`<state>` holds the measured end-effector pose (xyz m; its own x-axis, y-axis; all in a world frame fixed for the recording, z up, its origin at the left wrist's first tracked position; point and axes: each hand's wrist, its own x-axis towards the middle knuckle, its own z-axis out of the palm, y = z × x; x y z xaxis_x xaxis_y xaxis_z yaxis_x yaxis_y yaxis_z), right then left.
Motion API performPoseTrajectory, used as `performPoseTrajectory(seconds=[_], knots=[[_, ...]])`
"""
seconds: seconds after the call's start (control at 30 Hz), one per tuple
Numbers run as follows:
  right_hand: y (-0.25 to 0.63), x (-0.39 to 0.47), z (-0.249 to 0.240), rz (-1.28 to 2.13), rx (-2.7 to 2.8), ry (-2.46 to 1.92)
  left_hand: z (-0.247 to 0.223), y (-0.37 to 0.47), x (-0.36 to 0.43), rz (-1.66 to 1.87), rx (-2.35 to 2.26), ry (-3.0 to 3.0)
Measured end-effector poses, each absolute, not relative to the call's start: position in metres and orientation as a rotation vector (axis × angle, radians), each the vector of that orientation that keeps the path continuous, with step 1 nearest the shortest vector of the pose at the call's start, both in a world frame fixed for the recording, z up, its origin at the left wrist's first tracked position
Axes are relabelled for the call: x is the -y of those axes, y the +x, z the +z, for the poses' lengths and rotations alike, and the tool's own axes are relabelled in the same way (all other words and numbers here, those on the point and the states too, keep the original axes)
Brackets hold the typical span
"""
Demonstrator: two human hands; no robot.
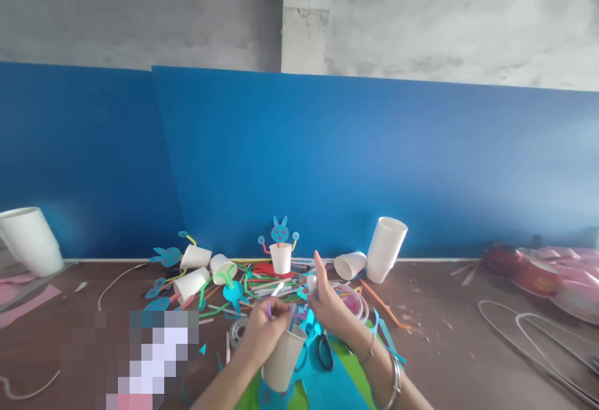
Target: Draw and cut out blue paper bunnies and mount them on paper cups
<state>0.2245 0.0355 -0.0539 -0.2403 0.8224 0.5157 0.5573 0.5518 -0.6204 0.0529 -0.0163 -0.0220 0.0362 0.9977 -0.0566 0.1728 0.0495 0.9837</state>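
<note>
My left hand [270, 327] is closed at the rim of a white paper cup [284, 360], which leans over the green and blue paper. Purple straw pieces [269, 311] show beside its fingers. My right hand [327, 304] is raised to the right of the cup, one finger stretched upward. Beside its fingers is a small pale thing [311, 283]; I cannot tell whether the hand holds it. A blue paper cutout with a drawn face [276, 394] lies below the cup. Dark-handled scissors [324, 352] rest on blue paper [327, 385] between my forearms.
A finished-looking rabbit cup [281, 259] stands at the back, amid scattered straws. Similar cups [191, 284] lie on their sides to its left. Stacked paper cups [386, 249] stand right of centre, others [32, 241] far left. A tape roll [238, 332] and white cable [519, 316] lie on the table.
</note>
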Motion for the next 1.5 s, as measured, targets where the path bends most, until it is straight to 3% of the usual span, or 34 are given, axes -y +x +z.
performPoseTrajectory(seconds=[0.2, 0.37, 0.5, 0.97, 1.5], knots=[[0.218, -0.018, -0.064, 0.638, 1.914, -1.161, -0.024, 0.051, 0.015, 1.051, -1.39, 1.411], [0.225, -0.003, -0.03, 0.479, 2.004, -1.091, -0.029, 0.046, 0.01, 1.084, -1.407, 1.515], [0.216, 0.017, -0.013, 0.446, 2.124, -1.364, -0.033, 0.043, 0.007, 1.068, -1.54, 1.575], [0.205, 0.023, -0.014, 0.324, 2.126, -1.452, -0.02, 0.047, 0.02, 0.948, -1.81, 1.764], [0.207, 0.018, -0.014, 0.282, 2.056, -1.493, -0.021, 0.046, 0.019, 0.933, -1.784, 1.781]])
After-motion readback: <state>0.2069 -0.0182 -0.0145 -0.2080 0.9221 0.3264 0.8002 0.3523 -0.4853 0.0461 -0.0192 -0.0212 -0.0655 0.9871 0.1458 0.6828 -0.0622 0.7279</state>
